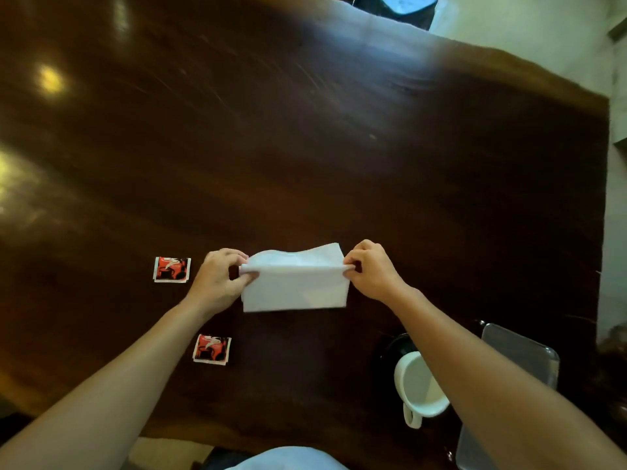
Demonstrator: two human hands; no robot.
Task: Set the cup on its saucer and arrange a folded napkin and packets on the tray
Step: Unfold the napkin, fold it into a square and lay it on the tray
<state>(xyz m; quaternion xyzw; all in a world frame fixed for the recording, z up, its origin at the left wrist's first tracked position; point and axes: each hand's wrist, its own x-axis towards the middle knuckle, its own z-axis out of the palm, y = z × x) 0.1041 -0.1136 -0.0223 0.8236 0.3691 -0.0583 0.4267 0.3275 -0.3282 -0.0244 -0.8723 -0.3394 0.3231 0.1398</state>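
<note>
Packets (172,269) left of napkin (296,283) — cup (419,388) right.

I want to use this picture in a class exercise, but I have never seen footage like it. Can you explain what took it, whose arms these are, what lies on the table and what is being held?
There is no machine here. One wide-angle camera worn on a person's head looks down at their own bare arms, so the picture bends at the edges.

The left hand and right hand each pinch one end of a white napkin, holding it along a fold over the dark wooden table.

Two red and black packets lie flat on the table to the left. At lower right, partly hidden by the right arm, a white cup sits beside a metal tray. A dark round shape under the cup may be its saucer; I cannot tell.
</note>
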